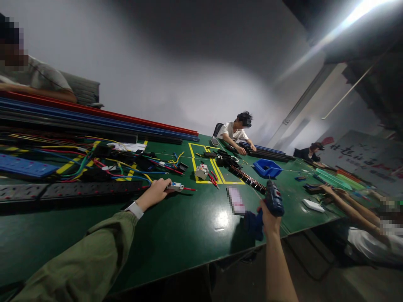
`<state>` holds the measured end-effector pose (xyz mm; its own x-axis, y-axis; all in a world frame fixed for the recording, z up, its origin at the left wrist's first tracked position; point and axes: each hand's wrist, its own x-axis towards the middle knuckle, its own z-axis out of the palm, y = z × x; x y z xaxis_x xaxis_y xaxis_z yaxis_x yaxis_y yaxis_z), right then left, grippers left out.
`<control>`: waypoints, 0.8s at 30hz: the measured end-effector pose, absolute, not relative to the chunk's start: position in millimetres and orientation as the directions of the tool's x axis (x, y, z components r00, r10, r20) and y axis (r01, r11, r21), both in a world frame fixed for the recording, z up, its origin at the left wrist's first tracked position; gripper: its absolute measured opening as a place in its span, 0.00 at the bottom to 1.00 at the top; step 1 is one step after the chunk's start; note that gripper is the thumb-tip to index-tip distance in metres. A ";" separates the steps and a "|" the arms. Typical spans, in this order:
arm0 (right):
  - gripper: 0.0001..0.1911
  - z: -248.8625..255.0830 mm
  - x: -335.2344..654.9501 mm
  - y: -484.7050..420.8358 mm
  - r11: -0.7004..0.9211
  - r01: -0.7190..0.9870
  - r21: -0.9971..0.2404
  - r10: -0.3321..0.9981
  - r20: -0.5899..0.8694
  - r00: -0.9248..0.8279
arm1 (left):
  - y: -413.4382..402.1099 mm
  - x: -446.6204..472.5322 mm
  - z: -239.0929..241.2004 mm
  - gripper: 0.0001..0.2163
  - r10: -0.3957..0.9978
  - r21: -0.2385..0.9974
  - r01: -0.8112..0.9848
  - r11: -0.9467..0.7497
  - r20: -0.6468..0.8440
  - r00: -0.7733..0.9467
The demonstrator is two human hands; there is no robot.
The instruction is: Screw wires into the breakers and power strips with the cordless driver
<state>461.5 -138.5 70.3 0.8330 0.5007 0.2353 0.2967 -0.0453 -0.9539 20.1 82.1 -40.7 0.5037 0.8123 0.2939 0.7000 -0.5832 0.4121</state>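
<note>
The left hand [155, 192] is pinning a breaker [175, 186] steady on the tabletop [189, 226]; right of it, the right hand [268, 216] is gripping a drill [273, 200] upright, ready.

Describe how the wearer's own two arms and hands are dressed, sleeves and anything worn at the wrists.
The left hand is bare, with no glove. Its arm wears a loose olive-green long sleeve, creased, ending just short of the wrist. A pale grey band, like a watch strap or wristband, circles that wrist. The right hand is bare too, and its forearm is uncovered, with no sleeve, band or watch showing.
</note>
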 end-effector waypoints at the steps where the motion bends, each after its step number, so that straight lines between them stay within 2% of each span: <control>1: 0.22 70.5 447.0 -139.0 -0.015 0.262 -0.965 0.553 0.211 0.806 | 83.1 20.4 -41.6 0.11 0.813 0.408 0.703 -0.582 0.303 0.497; 5: 0.17 76.7 377.1 -138.4 0.089 0.111 -0.990 0.781 0.138 0.609 | 85.6 22.2 -41.3 0.09 0.807 0.418 0.691 -0.589 0.332 0.488; 9: 0.17 80.4 313.6 -137.7 -0.023 0.009 -1.000 0.932 -0.018 0.363 | 88.1 23.1 -40.5 0.08 0.806 0.428 0.683 -0.591 0.345 0.481; 14: 0.15 78.5 266.1 -135.8 -0.169 0.057 -0.984 0.970 -0.156 0.187 | 90.6 20.7 -43.6 0.09 0.788 0.424 0.664 -0.616 0.360 0.500; 18: 0.14 80.6 248.2 -132.9 -0.247 0.129 -0.960 0.960 -0.224 0.169 | 91.4 19.7 -46.5 0.15 0.764 0.411 0.645 -0.644 0.372 0.527; 24: 0.11 86.0 235.4 -133.2 -0.291 0.192 -0.937 0.952 -0.264 0.156 | 91.8 20.9 -49.1 0.16 0.769 0.433 0.635 -0.640 0.367 0.524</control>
<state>235.4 -133.2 86.0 0.1556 0.9519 -0.2641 0.1924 -0.2915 -0.9370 20.9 91.8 -49.1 0.5236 0.7686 0.3675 0.6353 -0.6396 0.4327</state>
